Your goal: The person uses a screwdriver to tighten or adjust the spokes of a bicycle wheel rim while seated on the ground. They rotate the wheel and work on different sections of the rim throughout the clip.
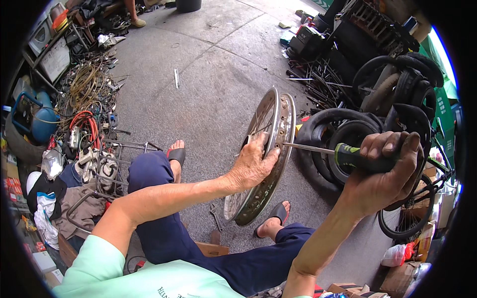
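A spoked metal wheel rim [271, 186] with no tyre stands upright between my legs, its channel turned to the right. My left hand [254, 161] grips the rim's near side, fingers reaching round toward the spokes. In my right hand [385, 166] is a screwdriver [343, 153] with a black and green handle, held level. Its shaft points left, and the tip meets the rim's channel beside my left hand, around one of the holes there; whether it sits inside the hole I cannot tell.
An open-ended wrench [215, 217] lies on the concrete floor near my feet. Old tyres [318, 134] are heaped on the right, with a bicycle wheel [405, 213] nearby. Tangled cables [89, 89] and a blue tank [43, 119] crowd the left. Another person's foot [138, 23] shows at the far left.
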